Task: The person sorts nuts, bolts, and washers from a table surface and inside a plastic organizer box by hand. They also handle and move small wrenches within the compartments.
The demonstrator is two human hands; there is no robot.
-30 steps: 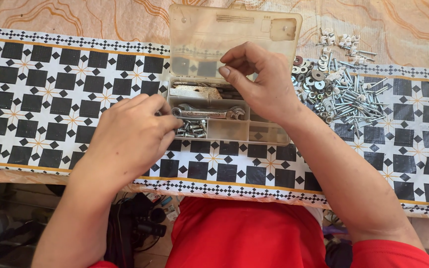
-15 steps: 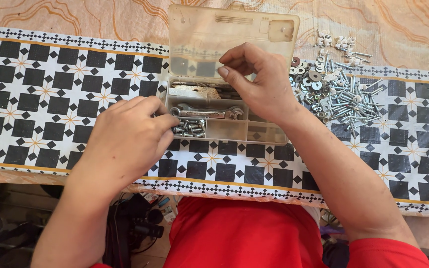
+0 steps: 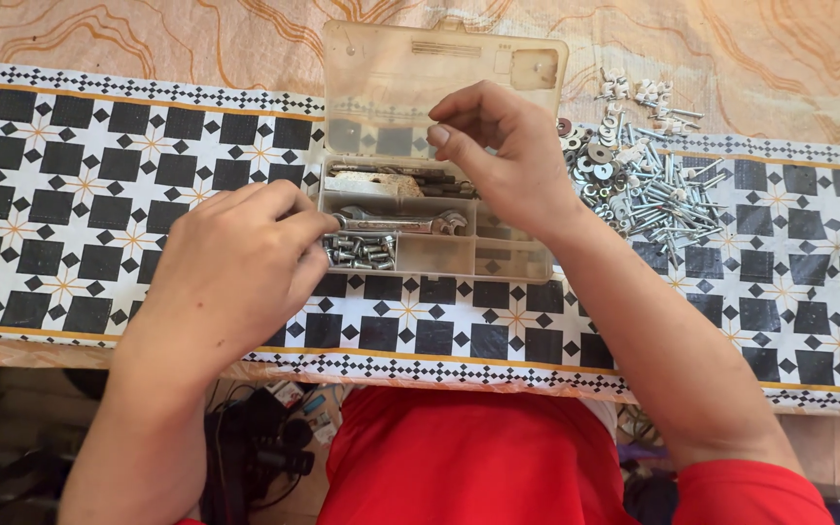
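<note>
A translucent plastic organizer box (image 3: pixel 512 262) lies open on the patterned cloth, its lid (image 3: pixel 439 73) standing up at the back. Its compartments hold a steel wrench (image 3: pixel 401 225), a heap of small bolts (image 3: pixel 362 251) and a rusty piece (image 3: pixel 381 182). My left hand (image 3: pixel 235 272) rests at the box's left edge, fingers curled with the tips against the wrench compartment. Whether it holds anything is hidden. My right hand (image 3: pixel 503 160) hovers over the box's back right part, thumb and fingers pinched together. Any small part between them is too small to see.
A loose pile of screws, bolts and washers (image 3: pixel 644 185) lies right of the box, with white plastic clips (image 3: pixel 639 92) behind it. The black-and-white tiled cloth (image 3: pixel 80 194) covers the table to its near edge (image 3: pixel 439 365). Dark gear (image 3: pixel 260 447) sits on the floor below.
Both hands keep almost the same pose. The whole scene has drifted slightly left in the view, and my left fingertips sit a little closer to the wrench compartment.
</note>
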